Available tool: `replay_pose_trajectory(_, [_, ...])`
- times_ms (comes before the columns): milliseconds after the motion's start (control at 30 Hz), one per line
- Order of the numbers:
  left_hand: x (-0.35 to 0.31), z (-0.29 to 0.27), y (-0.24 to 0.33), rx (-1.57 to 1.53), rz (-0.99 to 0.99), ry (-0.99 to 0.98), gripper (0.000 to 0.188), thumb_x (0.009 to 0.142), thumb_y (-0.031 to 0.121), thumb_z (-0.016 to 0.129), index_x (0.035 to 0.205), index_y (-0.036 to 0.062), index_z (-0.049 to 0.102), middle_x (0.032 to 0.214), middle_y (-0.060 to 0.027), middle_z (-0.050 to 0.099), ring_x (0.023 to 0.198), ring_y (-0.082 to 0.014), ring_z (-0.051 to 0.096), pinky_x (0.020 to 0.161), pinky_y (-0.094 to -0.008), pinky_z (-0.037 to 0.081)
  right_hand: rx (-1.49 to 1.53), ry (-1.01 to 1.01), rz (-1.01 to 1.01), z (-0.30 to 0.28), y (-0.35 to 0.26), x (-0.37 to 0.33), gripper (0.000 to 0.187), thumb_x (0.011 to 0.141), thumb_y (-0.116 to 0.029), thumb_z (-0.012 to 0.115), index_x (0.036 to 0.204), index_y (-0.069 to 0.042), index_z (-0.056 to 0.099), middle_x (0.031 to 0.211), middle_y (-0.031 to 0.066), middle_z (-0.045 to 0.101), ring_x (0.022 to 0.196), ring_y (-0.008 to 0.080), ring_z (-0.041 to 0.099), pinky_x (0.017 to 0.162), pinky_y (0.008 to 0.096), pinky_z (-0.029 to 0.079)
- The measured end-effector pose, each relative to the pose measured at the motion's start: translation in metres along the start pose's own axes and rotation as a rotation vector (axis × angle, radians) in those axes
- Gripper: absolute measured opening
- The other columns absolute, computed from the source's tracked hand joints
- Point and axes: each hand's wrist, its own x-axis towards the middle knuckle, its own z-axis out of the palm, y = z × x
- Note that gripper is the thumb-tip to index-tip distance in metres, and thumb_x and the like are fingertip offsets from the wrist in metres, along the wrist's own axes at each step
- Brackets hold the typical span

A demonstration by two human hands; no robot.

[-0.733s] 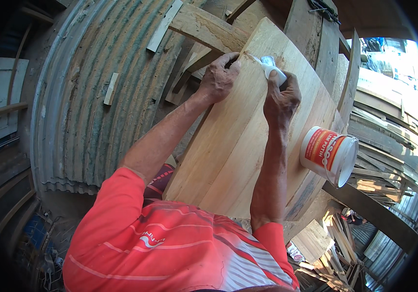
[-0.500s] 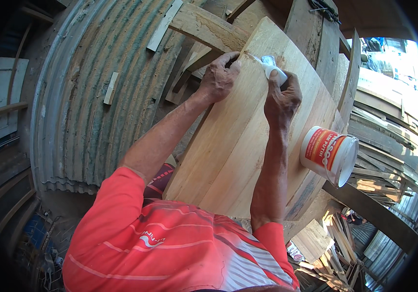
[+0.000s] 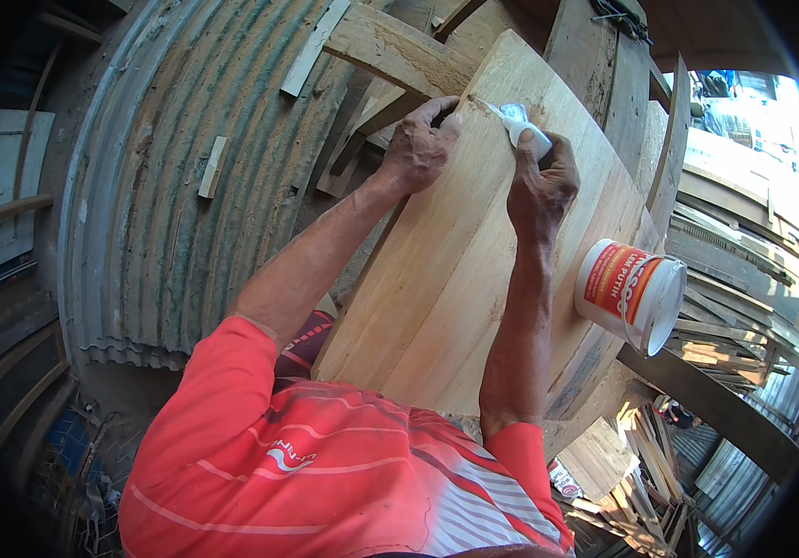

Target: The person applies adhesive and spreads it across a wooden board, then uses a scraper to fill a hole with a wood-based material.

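A pale wooden board [image 3: 436, 270], made of joined planks, lies slanting in front of me. My left hand [image 3: 421, 149] is closed at its far left edge, with bent fingers against the rim. In my right hand [image 3: 545, 186] is a small white squeeze bottle [image 3: 528, 135], pinched between thumb and fingers. Its thin pointed nozzle is directed at the far left part of the board, close to my left fingertips. A small shiny bluish-clear piece [image 3: 514, 112] shows just beyond the bottle; I cannot tell whether it is separate. Brownish marks lie near the nozzle.
A white bucket [image 3: 655, 302] with a red-orange label and wire handle stands at the board's right. Rusty corrugated sheets [image 3: 176, 205] spread on the left, with small wood strips on them. Rough beams [image 3: 399, 51] cross at the far side. Scrap wood [image 3: 641, 474] is heaped at lower right.
My right hand has shifted slightly right with the squeeze bottle, and its nozzle has drawn back a little from the board's left edge. My left hand stays in place.
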Motion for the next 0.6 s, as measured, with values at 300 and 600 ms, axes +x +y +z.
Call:
replay_pose_trajectory(300, [0.002, 0.0019, -0.006, -0.023, 0.029, 0.021, 0.049, 0.105, 0.03, 0.059, 0.14, -0.0038, 0.06, 0.127, -0.023, 0.071, 0.115, -0.0298, 0.07, 0.101, -0.0394, 0.055, -0.018, -0.003, -0.008, -0.0005, 0.0029, 0.0012, 0.027, 0.102, -0.026, 0.073, 0.102, 0.0, 0.069, 0.074, 0.0025, 0.064, 0.066, 0.0094, 0.056, 0.061, 0.0295, 0.047])
replay_pose_trajectory(600, [0.0025, 0.0012, -0.0091, -0.023, 0.041, 0.013, 0.049, 0.105, 0.031, 0.058, 0.14, -0.0042, 0.059, 0.126, -0.0229, 0.071, 0.114, -0.0299, 0.071, 0.1, -0.04, 0.056, -0.017, 0.001, 0.019, -0.0045, 0.0016, 0.0002, 0.026, 0.102, -0.026, 0.073, 0.102, -0.001, 0.069, 0.075, 0.0029, 0.064, 0.067, 0.0094, 0.057, 0.062, 0.0297, 0.048])
